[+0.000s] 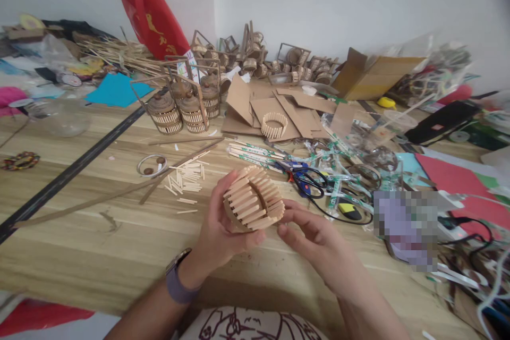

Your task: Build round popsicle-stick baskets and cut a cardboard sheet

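Note:
My left hand [219, 231] is wrapped round a small round basket [249, 199] made of short pale wooden sticks set side by side in a ring. The basket is tilted, with its opening toward the right. At its right rim, my right hand [313, 231] has thumb and forefinger close together; what lies between the fingertips is too small to make out. Loose short wooden sticks [187, 178] lie on the table beyond my left hand. A similar stick ring [274, 125] rests on cardboard pieces [239, 101] farther back.
Finished-looking stick lanterns [165, 111] with frames stand at the back left. Scissors [308, 178], green-printed wrappers [258, 154] and a black cable lie to the right. A long brown strip [119, 191] crosses the left side. A cardboard box [374, 77] and a red bag [153, 16] are behind.

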A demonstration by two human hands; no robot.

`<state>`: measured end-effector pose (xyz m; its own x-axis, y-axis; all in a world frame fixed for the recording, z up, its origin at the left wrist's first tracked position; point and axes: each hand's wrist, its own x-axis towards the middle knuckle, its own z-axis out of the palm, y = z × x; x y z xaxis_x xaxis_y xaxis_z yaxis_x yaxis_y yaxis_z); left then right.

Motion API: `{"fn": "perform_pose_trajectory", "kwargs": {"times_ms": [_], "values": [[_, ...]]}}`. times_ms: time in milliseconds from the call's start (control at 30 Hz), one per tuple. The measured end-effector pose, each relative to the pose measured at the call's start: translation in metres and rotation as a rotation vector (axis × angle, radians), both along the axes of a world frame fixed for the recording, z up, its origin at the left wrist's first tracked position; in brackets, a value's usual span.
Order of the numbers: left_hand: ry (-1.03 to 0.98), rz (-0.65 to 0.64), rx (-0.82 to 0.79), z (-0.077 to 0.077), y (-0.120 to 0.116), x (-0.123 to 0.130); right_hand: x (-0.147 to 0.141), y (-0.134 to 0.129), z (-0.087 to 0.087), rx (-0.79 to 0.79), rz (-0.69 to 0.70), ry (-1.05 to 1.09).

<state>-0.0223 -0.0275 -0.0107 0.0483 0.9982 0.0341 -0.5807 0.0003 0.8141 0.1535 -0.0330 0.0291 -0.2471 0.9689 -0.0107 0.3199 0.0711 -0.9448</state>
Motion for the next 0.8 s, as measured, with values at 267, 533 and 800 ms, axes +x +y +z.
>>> {"fn": "perform_pose_trajectory", "kwargs": {"times_ms": [267, 533, 800], "values": [[-0.019, 0.116, 0.082, -0.005, 0.014, -0.008, 0.009, -0.001, -0.009, 0.159, -0.210, -0.082], [-0.127, 0.031, -0.010, -0.006, 0.020, -0.004, 0.004, -0.001, -0.009, 0.251, -0.145, -0.180], [-0.147, -0.134, -0.070, -0.010, 0.019, -0.006, 0.005, 0.002, -0.006, 0.264, -0.083, -0.194]]}}
